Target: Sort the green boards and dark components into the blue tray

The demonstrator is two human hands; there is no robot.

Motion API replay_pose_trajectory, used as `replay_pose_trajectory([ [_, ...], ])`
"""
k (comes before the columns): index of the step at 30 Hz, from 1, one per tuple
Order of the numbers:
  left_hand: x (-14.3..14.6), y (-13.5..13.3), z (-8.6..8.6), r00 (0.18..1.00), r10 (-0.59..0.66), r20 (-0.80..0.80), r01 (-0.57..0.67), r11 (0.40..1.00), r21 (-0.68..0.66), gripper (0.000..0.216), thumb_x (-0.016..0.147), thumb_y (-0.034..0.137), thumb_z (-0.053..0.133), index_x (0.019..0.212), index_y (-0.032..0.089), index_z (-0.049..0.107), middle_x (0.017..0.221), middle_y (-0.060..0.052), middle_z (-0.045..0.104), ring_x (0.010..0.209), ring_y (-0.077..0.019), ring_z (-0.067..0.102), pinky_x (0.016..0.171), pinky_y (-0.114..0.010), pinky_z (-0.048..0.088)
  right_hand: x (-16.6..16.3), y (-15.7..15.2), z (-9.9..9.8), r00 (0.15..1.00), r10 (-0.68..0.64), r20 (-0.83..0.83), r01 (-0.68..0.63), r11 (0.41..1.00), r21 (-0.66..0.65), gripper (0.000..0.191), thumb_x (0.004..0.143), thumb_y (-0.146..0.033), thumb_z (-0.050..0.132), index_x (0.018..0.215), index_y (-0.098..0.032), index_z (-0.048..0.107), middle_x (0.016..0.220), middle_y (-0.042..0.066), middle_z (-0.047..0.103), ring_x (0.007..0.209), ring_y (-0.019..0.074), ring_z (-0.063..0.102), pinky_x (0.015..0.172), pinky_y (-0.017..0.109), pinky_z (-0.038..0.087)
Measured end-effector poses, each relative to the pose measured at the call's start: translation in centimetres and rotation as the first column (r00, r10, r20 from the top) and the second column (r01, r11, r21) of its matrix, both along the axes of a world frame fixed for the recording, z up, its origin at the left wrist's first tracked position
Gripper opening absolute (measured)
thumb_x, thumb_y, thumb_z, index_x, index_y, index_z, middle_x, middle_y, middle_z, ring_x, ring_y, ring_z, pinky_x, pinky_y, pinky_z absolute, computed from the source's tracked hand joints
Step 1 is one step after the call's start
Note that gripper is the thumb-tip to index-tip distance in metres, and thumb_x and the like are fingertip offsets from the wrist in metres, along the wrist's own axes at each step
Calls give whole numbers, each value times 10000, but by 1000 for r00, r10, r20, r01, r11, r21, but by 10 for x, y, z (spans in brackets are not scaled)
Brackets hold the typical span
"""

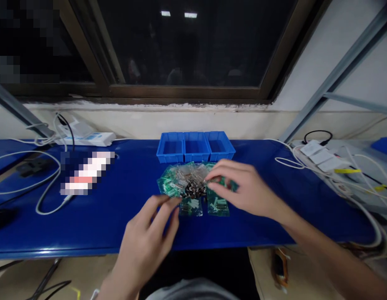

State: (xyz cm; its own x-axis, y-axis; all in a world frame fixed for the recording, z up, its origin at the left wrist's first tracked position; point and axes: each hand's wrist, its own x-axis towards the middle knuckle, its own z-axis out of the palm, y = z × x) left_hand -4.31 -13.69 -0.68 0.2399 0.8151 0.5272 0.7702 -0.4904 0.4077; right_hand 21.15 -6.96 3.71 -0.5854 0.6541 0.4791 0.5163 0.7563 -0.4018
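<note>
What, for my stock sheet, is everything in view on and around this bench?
bench top: one, blue, across the view
small bins: three, blue, side by side at the back middle
plastic bags: at least four, clear and green, in front of the bins
small parts: one heap, dark, on the bags
power strip: one, white, far right
white device: one, white, back left
cables: several, mostly white, left and right
blurred object: one, colour hidden, left on the bench top
window: one, dark glass, brown frame, behind the bench
left hand: one, at the front edge of the bags
right hand: one, fingertips at the bags
</note>
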Motion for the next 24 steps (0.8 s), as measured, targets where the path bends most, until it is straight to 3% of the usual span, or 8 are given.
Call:
replay_pose_trajectory([
  [4, 8, 42, -11, 993, -48, -106, 42, 997, -63, 176, 953, 290, 495, 1032, 214, 633, 1002, -55, 610, 859, -174, 634, 716, -268, 540, -24, 27, -18, 959, 169, 229, -159, 985, -63, 135, 923, -269, 599, 1001, -184, 667, 950, 59, 635, 886, 183, 584, 755, 316, 480],
  [8, 9, 51, -16, 988, -52, -148, 32, 990, -134, 151, 929, 252, 515, 976, 214, 654, 963, -45, 623, 827, -173, 641, 694, -263, 541, -34, 37, -30, 913, 180, 365, -199, 980, 16, 129, 923, -264, 587, 922, -158, 660, 927, 83, 622, 915, 215, 551, 731, 336, 477],
  [12, 10, 49, -22, 988, -76, -131, 54, 985, -161, 169, 943, 233, 504, 984, 222, 667, 987, -38, 632, 825, -167, 646, 726, -270, 544, -32, 33, -35, 930, 178, 321, -205, 977, 52, 160, 943, -276, 549, 948, -157, 656, 927, 80, 610, 931, 215, 541, 800, 353, 478],
  [16, 14, 47, -30, 990, -23, -138, 9, 995, -103, 184, 969, 231, 475, 1002, 215, 655, 1012, -45, 634, 868, -176, 641, 698, -256, 531, -29, 31, -37, 963, 173, 206, -179, 984, 11, 153, 941, -277, 558, 918, -160, 653, 908, 71, 606, 905, 200, 549, 825, 351, 477],
  [24, 18, 41, -33, 986, -17, -167, 2, 996, -90, 185, 987, 217, 444, 918, 206, 615, 933, -43, 605, 834, -178, 588, 709, -269, 495, -35, 23, -40, 982, 173, 69, -171, 985, -37, 160, 959, -237, 512, 933, -159, 649, 921, 76, 624, 895, 190, 563, 793, 335, 482],
])
